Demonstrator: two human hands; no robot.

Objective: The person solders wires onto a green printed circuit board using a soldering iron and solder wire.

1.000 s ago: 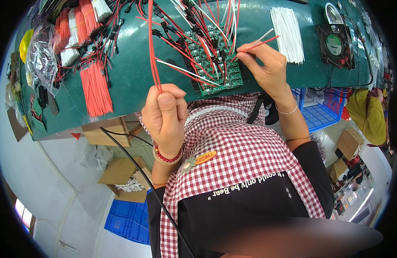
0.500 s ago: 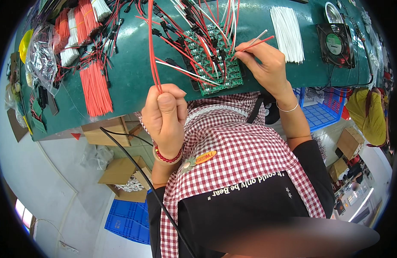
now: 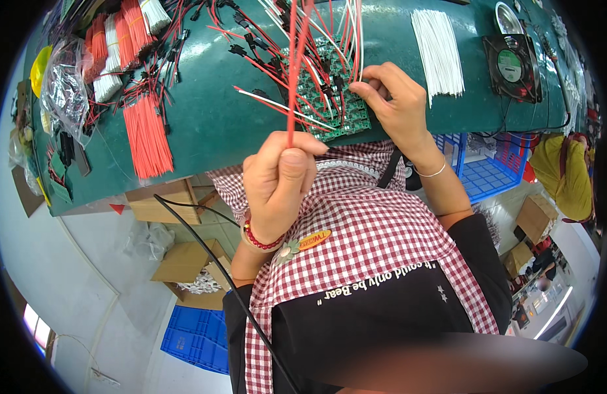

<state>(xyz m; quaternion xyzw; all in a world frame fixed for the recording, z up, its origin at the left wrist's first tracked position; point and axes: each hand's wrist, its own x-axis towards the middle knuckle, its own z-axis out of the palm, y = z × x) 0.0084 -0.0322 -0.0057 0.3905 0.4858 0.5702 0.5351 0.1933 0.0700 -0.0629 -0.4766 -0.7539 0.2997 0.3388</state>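
Observation:
My left hand [image 3: 280, 180] is closed in a pinch around the lower ends of a few long red wires [image 3: 293, 85], which stand up in front of the board. Behind them lies a panel of small green circuit boards [image 3: 357, 119], with red and white wires and black connectors spread over it. At the panel's right side, my right hand [image 3: 401, 108] has thumb and index finger pressed together near its edge, other fingers curled. Whatever sits between those fingertips is too small to make out. A red-and-white wire pair [image 3: 264, 100] extends left from the panel.
A bundle of white wires [image 3: 438, 52] lies right of the panel, then a black fan [image 3: 514, 69] and a metal dish [image 3: 508, 18]. Red wires [image 3: 148, 138] lie to the left, beside bundled wires and a clear plastic bag [image 3: 64, 88]. A black cable [image 3: 211, 253] crosses near my left arm.
My left hand has moved right with the red wires, now in front of the panel. The red and white wire ends that stuck out from my right hand no longer show; that hand shifted slightly left.

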